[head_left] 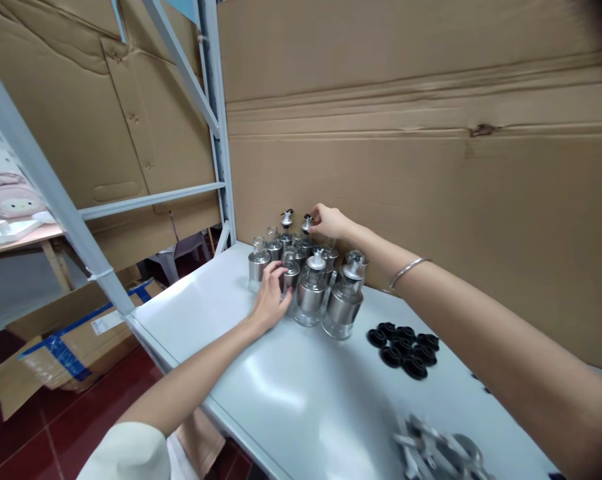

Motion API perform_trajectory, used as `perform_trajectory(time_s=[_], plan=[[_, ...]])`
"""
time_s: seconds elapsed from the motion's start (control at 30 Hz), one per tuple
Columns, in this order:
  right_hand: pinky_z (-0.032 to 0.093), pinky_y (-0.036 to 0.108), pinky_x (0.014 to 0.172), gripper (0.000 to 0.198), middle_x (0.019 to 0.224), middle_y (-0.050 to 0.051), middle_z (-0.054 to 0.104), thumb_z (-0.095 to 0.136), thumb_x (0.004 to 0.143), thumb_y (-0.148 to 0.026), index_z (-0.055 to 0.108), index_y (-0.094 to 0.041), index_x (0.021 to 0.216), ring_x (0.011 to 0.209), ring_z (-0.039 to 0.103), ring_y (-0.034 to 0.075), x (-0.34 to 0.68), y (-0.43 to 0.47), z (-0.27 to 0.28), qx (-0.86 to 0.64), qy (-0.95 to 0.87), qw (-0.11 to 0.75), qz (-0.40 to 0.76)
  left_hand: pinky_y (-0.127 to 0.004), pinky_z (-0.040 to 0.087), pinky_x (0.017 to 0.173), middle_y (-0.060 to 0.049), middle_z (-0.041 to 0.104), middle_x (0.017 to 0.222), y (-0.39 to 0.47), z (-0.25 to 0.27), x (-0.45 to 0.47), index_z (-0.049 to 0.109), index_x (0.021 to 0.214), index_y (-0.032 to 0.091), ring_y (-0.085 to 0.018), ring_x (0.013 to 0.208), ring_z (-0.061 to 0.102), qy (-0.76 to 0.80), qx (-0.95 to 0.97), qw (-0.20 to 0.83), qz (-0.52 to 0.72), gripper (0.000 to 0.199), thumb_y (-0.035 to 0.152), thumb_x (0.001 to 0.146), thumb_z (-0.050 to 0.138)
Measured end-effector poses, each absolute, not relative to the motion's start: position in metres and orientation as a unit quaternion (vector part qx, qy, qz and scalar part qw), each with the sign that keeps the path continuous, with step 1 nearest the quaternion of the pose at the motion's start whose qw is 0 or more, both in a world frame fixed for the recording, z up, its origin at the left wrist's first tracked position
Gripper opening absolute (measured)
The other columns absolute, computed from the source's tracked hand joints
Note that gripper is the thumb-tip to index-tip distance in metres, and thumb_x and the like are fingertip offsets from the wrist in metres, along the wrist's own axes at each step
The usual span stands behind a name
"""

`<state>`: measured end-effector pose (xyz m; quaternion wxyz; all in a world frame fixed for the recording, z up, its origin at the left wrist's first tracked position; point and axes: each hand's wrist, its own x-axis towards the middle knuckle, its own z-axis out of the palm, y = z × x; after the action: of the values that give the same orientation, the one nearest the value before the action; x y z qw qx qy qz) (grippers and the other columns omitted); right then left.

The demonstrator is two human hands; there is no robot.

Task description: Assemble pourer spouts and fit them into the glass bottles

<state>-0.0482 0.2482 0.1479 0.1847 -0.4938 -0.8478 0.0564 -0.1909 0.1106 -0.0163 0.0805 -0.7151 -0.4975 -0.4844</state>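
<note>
Several glass bottles with brushed metal sleeves stand close together at the back of the table. My left hand has its fingers curved round a front bottle with a bare glass neck. Reaching over the group, my right hand pinches a silver pourer cap with a dark tip, at the top of a back-row bottle. Similar caps sit on a rear-left bottle, a front bottle and the bottle at the right front. Another bare-necked bottle stands at the left. My right forearm hides part of the back.
Black round rubber-like pieces lie in a cluster right of the bottles. Blurred silver parts are heaped at the near right. Cardboard walls the back; a grey metal post rises at the back left corner. An opened carton sits on the floor.
</note>
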Motion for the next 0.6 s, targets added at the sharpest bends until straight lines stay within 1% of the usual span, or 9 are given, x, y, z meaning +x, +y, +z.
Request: perform_trajectory(time_s=[0.1, 0.27, 0.33, 0.4, 0.5, 0.6], plan=[[0.047, 0.031, 0.083, 0.045, 0.109, 0.013, 0.066, 0.073, 0.068, -0.022, 0.056, -0.013, 0.109, 0.100, 0.062, 0.024, -0.058, 0.259, 0.147, -0.491, -0.853, 0.167, 0.057, -0.045, 0.038, 0.105, -0.014, 0.034, 0.129, 0.109, -0.017, -0.189, 0.034, 0.120, 0.019, -0.023, 0.126, 0.038, -0.497, -0.714, 0.068, -0.488, 0.039, 0.015, 0.084, 0.048], [0.047, 0.028, 0.075, 0.039, 0.093, 0.009, 0.067, 0.075, 0.062, -0.019, 0.058, -0.013, 0.097, 0.087, 0.062, 0.021, -0.064, 0.267, 0.146, -0.482, -0.860, 0.158, 0.059, -0.045, 0.039, 0.104, -0.013, 0.034, 0.128, 0.109, -0.014, -0.190, 0.036, 0.118, 0.020, -0.023, 0.126, 0.039, -0.497, -0.717, 0.048, -0.486, 0.038, 0.015, 0.083, 0.049], [0.047, 0.027, 0.073, 0.038, 0.088, 0.006, 0.066, 0.075, 0.060, -0.018, 0.057, -0.015, 0.094, 0.082, 0.061, 0.020, -0.061, 0.268, 0.146, -0.471, -0.864, 0.169, 0.061, -0.044, 0.039, 0.104, -0.013, 0.035, 0.129, 0.109, -0.012, -0.192, 0.037, 0.117, 0.021, -0.023, 0.126, 0.039, -0.499, -0.717, 0.035, -0.486, 0.038, 0.015, 0.082, 0.050], [0.046, 0.028, 0.070, 0.040, 0.084, 0.005, 0.064, 0.073, 0.061, -0.019, 0.054, -0.016, 0.096, 0.077, 0.059, 0.019, -0.055, 0.268, 0.148, -0.460, -0.859, 0.218, 0.063, -0.044, 0.038, 0.104, -0.012, 0.035, 0.128, 0.108, -0.010, -0.192, 0.037, 0.117, 0.021, -0.023, 0.126, 0.039, -0.504, -0.715, 0.021, -0.484, 0.038, 0.015, 0.082, 0.051], [0.046, 0.030, 0.066, 0.041, 0.082, 0.004, 0.060, 0.066, 0.066, -0.021, 0.049, -0.017, 0.103, 0.072, 0.057, 0.018, -0.043, 0.259, 0.164, -0.428, -0.829, 0.353, 0.063, -0.043, 0.037, 0.105, -0.012, 0.035, 0.128, 0.105, -0.008, -0.192, 0.038, 0.116, 0.022, -0.022, 0.127, 0.038, -0.513, -0.713, -0.002, -0.477, 0.035, 0.015, 0.083, 0.050], [0.046, 0.032, 0.072, 0.040, 0.085, 0.002, 0.057, 0.064, 0.068, -0.017, 0.044, -0.021, 0.103, 0.076, 0.056, 0.017, -0.033, 0.237, 0.194, -0.358, -0.801, 0.479, 0.034, -0.042, 0.037, 0.104, -0.011, 0.035, 0.129, 0.104, -0.009, -0.191, 0.037, 0.117, 0.022, -0.021, 0.126, 0.037, -0.520, -0.696, -0.014, -0.494, 0.032, 0.019, 0.087, 0.047]])
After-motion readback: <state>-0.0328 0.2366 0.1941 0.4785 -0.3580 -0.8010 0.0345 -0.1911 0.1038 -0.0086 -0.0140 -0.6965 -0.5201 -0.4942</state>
